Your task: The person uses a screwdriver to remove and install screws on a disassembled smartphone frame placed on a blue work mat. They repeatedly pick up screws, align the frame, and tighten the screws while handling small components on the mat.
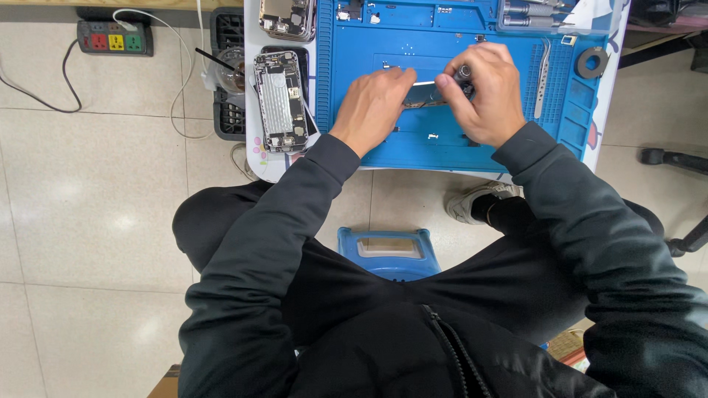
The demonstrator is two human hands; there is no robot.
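Left hand [372, 103] is pressing down on a thin metal part [422, 94] lying near the middle of the blue mat [346, 88] on the bench [254, 158], fingers flat along its near edge. Right hand [481, 92] is holding its grip closed around a small screwdriver [464, 72], tip hidden behind the fingers. An opened phone chassis [280, 102] is lying left of the mat, tweezers [543, 70] to the right.
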